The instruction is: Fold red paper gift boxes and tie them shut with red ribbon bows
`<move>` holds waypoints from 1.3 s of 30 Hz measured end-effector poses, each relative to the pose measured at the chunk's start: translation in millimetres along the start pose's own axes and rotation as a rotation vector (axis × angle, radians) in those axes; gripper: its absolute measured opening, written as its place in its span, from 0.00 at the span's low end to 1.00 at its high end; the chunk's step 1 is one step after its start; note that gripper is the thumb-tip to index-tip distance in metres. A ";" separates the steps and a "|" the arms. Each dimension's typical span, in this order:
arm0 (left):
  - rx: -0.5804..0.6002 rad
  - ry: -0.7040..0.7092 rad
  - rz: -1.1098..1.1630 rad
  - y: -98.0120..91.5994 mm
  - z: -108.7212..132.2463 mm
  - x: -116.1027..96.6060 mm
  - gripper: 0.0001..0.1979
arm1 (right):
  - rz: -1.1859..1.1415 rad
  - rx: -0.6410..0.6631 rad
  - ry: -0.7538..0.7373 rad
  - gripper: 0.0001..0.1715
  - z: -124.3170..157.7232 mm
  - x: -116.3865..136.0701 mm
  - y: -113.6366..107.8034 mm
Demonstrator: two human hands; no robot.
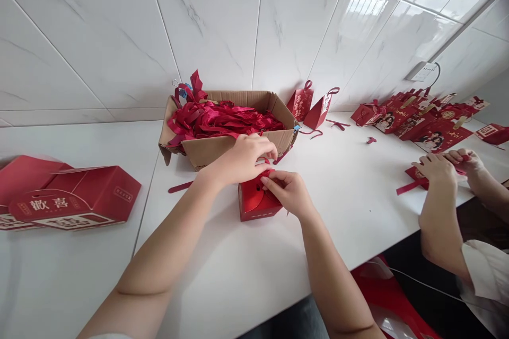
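A small red gift box stands on the white table in front of me, its rounded top flaps folded over. My right hand is closed in a pinch at the top of the box, on what looks like red ribbon. Curving over the back of the box, my left hand has its fingers bent and its thumb beside a small ribbon loop. Its fingertips are partly hidden. Just behind sits an open cardboard box heaped with dark red ribbons.
Larger red boxes lie at the left. Two peaked red boxes stand by the wall. Many finished-looking red boxes crowd the back right. A co-worker's hands handle another red box at the right. A loose ribbon strip lies nearby.
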State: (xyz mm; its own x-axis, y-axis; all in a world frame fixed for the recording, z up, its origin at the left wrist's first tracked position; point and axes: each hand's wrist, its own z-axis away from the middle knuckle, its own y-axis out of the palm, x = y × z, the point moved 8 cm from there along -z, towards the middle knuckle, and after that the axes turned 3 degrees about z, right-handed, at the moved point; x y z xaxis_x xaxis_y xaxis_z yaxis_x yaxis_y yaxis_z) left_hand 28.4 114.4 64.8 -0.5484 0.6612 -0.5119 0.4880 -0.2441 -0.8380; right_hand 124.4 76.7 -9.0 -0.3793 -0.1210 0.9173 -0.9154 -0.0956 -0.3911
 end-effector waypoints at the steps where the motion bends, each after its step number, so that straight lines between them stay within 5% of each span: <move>1: -0.057 -0.010 -0.006 -6.1 0.7 0.9 0.04 | -0.019 -0.033 0.001 0.16 -0.9 -1.9 -1.0; 3: -0.095 -0.065 0.032 -13.2 3.8 5.9 0.05 | -0.054 -0.072 -0.001 0.17 -2.5 -5.4 -1.4; 7: 0.132 -0.150 0.149 -0.8 9.5 17.0 0.10 | -0.087 -0.105 -0.008 0.16 -4.8 -9.9 -3.4; 11: 0.199 -0.162 0.199 7.8 7.4 24.1 0.12 | -0.096 -0.128 -0.015 0.16 -6.2 -11.4 -6.2; 18: 0.157 -0.126 0.248 12.7 -0.8 23.4 0.08 | -0.172 -0.249 -0.008 0.19 -5.8 -17.7 -11.3; 39: 0.135 -0.151 0.254 11.9 0.8 25.1 0.05 | 0.135 -0.437 -0.194 0.12 -2.3 -3.5 -20.3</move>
State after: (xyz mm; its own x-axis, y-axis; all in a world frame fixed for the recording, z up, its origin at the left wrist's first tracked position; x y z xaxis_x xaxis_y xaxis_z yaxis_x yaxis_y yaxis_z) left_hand 19.9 127.5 41.8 -0.5200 0.4565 -0.7219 0.5336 -0.4863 -0.6919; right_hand 144.0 81.3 -4.1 -0.5038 -0.2897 0.8138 -0.8468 0.3517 -0.3991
